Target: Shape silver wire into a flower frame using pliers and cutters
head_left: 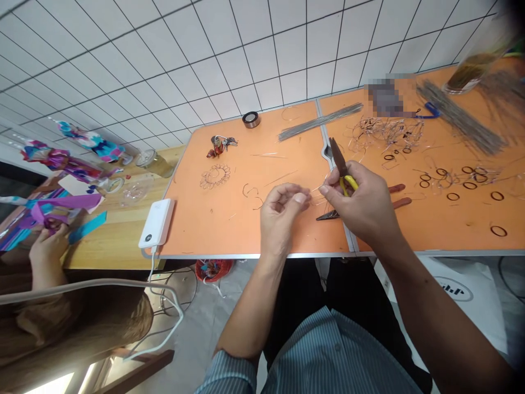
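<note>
My right hand is wrapped round a pair of yellow-handled pliers, their dark jaws pointing up and away from me. Its thumb and forefinger also pinch close to a thin wire that runs towards my left hand. My left hand is closed, thumb against curled fingers, at the other end of that wire. Under my right hand lies a second pair of pliers with red handles, partly hidden. Left of my hands are bent wire scraps and a ring of looped wire.
A bundle of straight wires lies across the table joint. Tape and a small ornament sit towards the wall. At right are tangled wires, dark rings and more wire. A power bank and another person's hand are at left.
</note>
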